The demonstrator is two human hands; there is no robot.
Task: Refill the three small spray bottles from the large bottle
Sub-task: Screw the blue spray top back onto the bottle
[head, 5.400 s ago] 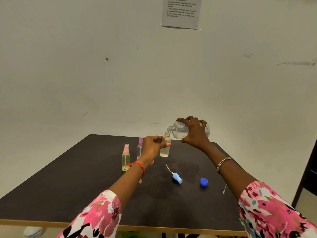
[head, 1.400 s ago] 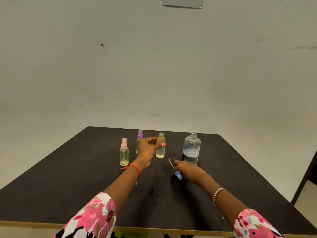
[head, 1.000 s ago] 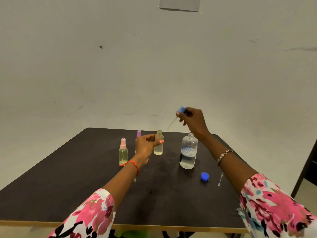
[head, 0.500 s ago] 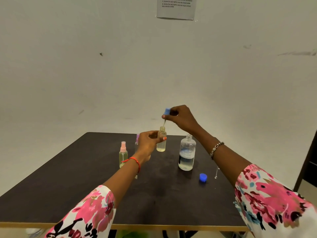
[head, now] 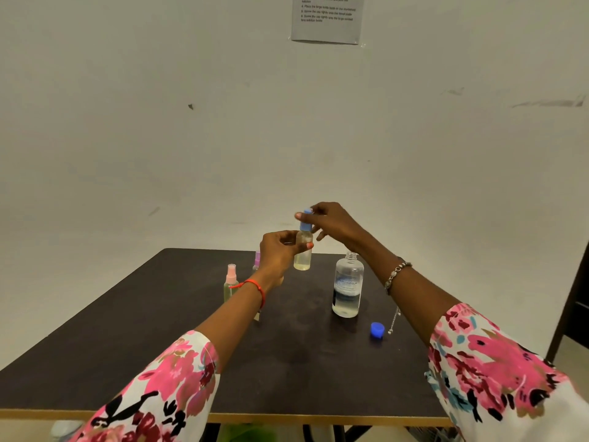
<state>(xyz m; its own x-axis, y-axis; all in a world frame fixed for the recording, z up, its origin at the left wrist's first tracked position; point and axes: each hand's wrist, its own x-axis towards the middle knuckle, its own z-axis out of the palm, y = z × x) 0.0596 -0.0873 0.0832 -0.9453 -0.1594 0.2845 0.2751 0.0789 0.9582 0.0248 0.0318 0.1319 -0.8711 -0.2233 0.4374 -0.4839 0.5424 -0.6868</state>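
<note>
My left hand (head: 280, 250) grips a small clear spray bottle (head: 302, 257) holding pale yellow liquid, lifted above the dark table (head: 159, 330). My right hand (head: 331, 223) pinches the blue spray head (head: 306, 220) seated on that bottle's neck. The large clear bottle (head: 348, 287) stands uncapped on the table to the right, partly full. Its blue cap (head: 377, 330) lies in front of it. A pink-topped small bottle (head: 230, 282) stands at the left. A purple-topped one (head: 257, 260) is mostly hidden behind my left wrist.
A thin metal chain (head: 394, 320) lies beside the blue cap. A printed sheet (head: 327, 17) hangs on the white wall behind the table. A dark frame (head: 570, 301) stands at the right edge of view.
My right hand set down the large bottle, picked up the blue spray head, fed its tube into the small bottle and now holds the head seated on the neck.
</note>
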